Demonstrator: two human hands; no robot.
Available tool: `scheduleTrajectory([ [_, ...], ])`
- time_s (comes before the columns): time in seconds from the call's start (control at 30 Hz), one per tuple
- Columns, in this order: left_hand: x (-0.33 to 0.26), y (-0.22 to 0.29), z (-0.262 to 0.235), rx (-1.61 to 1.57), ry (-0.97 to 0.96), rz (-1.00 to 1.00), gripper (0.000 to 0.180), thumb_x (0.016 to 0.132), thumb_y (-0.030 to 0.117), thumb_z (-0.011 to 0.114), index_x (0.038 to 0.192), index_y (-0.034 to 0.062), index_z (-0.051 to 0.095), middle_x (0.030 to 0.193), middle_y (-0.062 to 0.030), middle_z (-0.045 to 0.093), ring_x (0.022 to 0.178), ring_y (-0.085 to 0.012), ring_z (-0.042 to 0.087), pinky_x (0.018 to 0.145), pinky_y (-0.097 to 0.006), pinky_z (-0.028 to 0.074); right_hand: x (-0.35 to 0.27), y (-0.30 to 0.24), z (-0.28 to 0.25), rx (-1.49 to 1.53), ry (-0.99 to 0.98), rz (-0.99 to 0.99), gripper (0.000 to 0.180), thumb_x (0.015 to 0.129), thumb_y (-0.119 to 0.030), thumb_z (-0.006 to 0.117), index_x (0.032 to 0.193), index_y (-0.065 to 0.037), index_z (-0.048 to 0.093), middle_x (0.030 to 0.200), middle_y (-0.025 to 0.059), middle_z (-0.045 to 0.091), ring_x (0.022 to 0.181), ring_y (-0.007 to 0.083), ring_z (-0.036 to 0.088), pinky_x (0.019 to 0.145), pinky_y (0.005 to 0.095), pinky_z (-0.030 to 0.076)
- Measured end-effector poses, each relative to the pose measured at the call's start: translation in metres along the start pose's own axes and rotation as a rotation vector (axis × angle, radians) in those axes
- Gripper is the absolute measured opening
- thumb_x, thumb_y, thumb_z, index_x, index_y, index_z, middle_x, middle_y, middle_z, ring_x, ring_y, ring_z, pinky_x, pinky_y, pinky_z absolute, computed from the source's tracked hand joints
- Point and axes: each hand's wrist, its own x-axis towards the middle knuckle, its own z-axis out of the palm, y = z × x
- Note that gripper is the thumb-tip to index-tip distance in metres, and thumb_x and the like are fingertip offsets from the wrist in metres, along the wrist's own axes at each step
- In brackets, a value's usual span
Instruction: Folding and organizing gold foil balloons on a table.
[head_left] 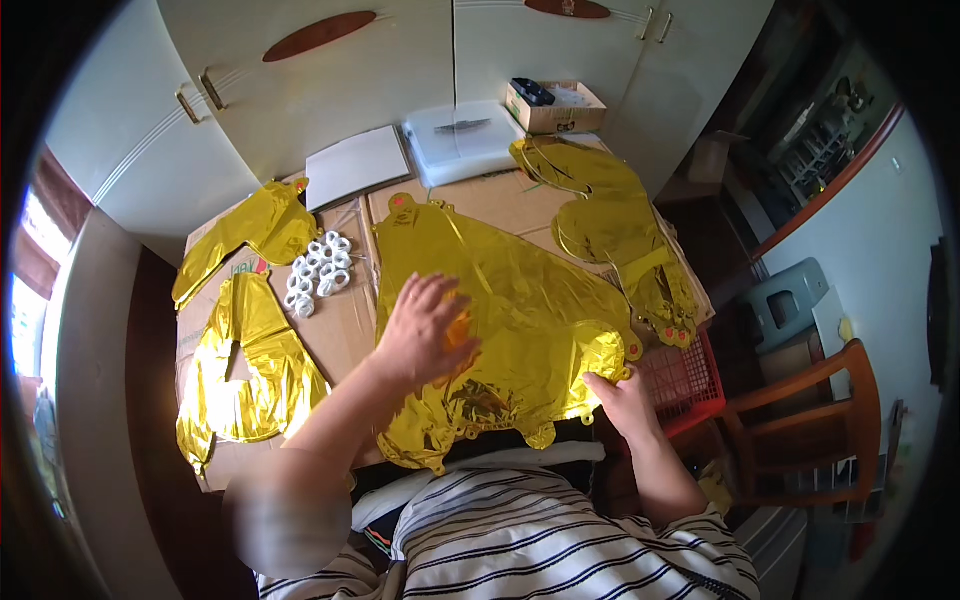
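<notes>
A large flat gold foil balloon (pixel 500 265), uninflated and wrinkled, covers the middle of the cardboard-topped table in front of me. My left hand (pixel 425 330) lies over its left part with the fingers stretched out, and nothing is in its grasp. Whether the palm presses on the foil or hovers just above it, I cannot tell. At the balloon's lower right corner, my right hand (pixel 622 400) pinches the crumpled foil between thumb and fingers. Small tabs, some with red marks, stick out along the balloon's edge.
More flat gold foil balloons lie at the left front (pixel 265 345), far left (pixel 255 225) and right (pixel 600 220). Several small white rolls (pixel 320 270) cluster left of centre. Behind are a white board (pixel 358 167), clear plastic packs (pixel 460 140) and a small box (pixel 560 118). A wooden chair (pixel 810 430) stands right.
</notes>
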Motion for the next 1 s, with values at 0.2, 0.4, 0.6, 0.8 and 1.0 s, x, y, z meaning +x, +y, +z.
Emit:
scheduleTrajectory([
  [0.2, -0.034, 0.025, 0.011, -0.041, -0.04, 0.027, 0.06, 0.076, 0.038, 0.078, 0.125, 0.0074, 0.061, 0.132, -0.0172, 0.054, 0.129, -0.0384, 0.047, 0.113, -0.057, 0.03, -0.009, -0.005, 0.013, -0.05, 0.077, -0.047, 0.016, 0.085, -0.011, 0.071, 0.079, 0.003, 0.064, 0.06, 0.0034, 0.06, 0.055, 0.0109, 0.057, 0.053, 0.0328, 0.045],
  [0.4, -0.039, 0.023, 0.026, -0.108, 0.072, 0.054, 0.059, 0.075, 0.034, 0.078, 0.124, 0.0069, 0.062, 0.129, -0.0174, 0.055, 0.125, -0.0386, 0.049, 0.11, -0.054, 0.035, -0.029, -0.025, 0.051, -0.438, 0.158, -0.481, 0.023, 0.081, -0.004, 0.067, 0.105, -0.004, 0.066, 0.098, 0.0161, 0.069, 0.086, 0.0349, 0.068, 0.073, 0.0417, 0.055],
  [0.6, -0.039, 0.022, 0.026, -0.109, 0.063, 0.075, 0.062, 0.069, 0.03, 0.079, 0.124, 0.006, 0.062, 0.128, -0.0174, 0.056, 0.125, -0.0387, 0.049, 0.109, -0.05, 0.037, -0.034, -0.024, 0.086, -0.654, 0.118, -0.759, 0.037, 0.072, 0.0, 0.066, 0.108, 0.0, 0.067, 0.113, 0.0138, 0.069, 0.103, 0.0313, 0.067, 0.092, 0.0417, 0.054],
  [0.8, -0.04, 0.017, 0.028, -0.118, 0.04, 0.087, 0.062, 0.07, 0.029, 0.077, 0.125, 0.0051, 0.061, 0.128, -0.0182, 0.056, 0.126, -0.039, 0.049, 0.108, -0.049, 0.038, -0.032, -0.017, 0.105, -0.774, -0.017, -0.798, 0.049, 0.069, -0.006, 0.072, 0.117, 0.0, 0.065, 0.121, 0.0161, 0.066, 0.115, 0.0328, 0.061, 0.102, 0.0441, 0.048],
  [1.0, -0.041, 0.012, 0.028, -0.194, 0.044, 0.087, 0.064, 0.071, 0.02, 0.075, 0.13, 0.0047, 0.058, 0.133, -0.0185, 0.054, 0.127, -0.0393, 0.048, 0.11, -0.05, 0.036, -0.034, -0.028, 0.095, -0.691, -0.16, -0.78, 0.054, 0.079, -0.029, 0.077, 0.122, -0.001, 0.063, 0.127, 0.0182, 0.063, 0.122, 0.0349, 0.056, 0.11, 0.049, 0.04],
])
